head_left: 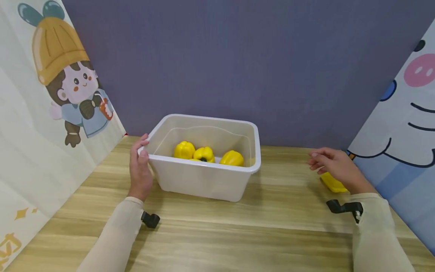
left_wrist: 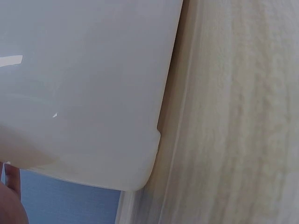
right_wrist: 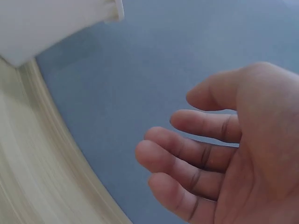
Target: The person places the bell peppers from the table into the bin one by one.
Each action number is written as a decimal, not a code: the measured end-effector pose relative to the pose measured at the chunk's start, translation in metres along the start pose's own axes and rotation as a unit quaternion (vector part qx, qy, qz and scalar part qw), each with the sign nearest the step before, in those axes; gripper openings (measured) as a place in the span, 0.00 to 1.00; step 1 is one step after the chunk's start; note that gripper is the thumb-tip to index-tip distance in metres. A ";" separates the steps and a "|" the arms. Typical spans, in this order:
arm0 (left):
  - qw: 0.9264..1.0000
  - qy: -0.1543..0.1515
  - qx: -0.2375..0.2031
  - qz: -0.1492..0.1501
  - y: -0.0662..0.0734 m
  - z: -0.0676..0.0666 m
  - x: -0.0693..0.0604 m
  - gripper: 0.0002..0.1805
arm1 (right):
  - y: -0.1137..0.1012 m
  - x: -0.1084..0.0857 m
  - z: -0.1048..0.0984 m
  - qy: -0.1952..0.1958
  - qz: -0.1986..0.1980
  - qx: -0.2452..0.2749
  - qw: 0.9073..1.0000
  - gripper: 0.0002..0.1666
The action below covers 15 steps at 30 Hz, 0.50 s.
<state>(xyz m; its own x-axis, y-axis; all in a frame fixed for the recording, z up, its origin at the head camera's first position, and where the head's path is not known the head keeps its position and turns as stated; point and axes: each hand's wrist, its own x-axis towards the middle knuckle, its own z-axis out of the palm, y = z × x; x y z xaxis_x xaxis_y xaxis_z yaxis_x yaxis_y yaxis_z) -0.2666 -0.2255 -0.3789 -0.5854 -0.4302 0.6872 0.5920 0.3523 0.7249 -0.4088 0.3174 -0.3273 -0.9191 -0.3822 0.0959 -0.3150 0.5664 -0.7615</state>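
Note:
A white plastic box point(head_left: 200, 181) stands on the table with several yellow bell peppers point(head_left: 232, 158) inside; its front wall partly hides some of them. My left hand point(head_left: 140, 172) grips the box's left end at the rim. In the left wrist view, the box wall point(left_wrist: 84, 93) fills much of the picture and only a bit of the hand point(left_wrist: 10, 200) shows at the lower left. Well to the right of the box, my right hand point(head_left: 331, 166) hovers with loosely bent fingers and holds nothing. Below it lies a yellow object point(head_left: 333, 184), partly covered by the hand, its kind unclear.
The wood-grain table point(head_left: 217, 234) ends at a grey-blue back panel point(head_left: 238, 68) close behind the box. Printed cartoon panels stand along the left point(head_left: 30, 113) and right sides. A black mount point(head_left: 150, 219) sits on each sleeved wrist.

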 end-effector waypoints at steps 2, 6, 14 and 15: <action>1.000 0.000 -0.006 0.003 0.000 0.001 0.001 0.25 | 0.004 -0.001 -0.005 0.009 0.001 0.007 1.000 0.29; 1.000 -0.001 -0.011 0.005 0.000 0.002 0.002 0.25 | 0.013 -0.004 -0.015 0.021 0.003 0.056 0.998 0.27; 1.000 -0.004 -0.017 0.010 0.002 0.001 0.001 0.26 | 0.019 -0.011 -0.026 0.026 0.035 0.050 0.998 0.30; 1.000 -0.004 -0.017 0.009 0.002 0.001 0.001 0.26 | 0.020 -0.011 -0.026 0.028 0.038 0.046 0.998 0.31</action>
<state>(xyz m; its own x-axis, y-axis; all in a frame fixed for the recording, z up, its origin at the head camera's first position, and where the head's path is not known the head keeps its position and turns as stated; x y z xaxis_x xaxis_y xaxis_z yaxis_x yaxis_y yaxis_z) -0.2664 -0.2243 -0.3770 -0.5787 -0.4176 0.7005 0.6210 0.3311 0.7104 -0.4110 0.3523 -0.3266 -0.9518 -0.2987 0.0691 -0.2237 0.5225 -0.8228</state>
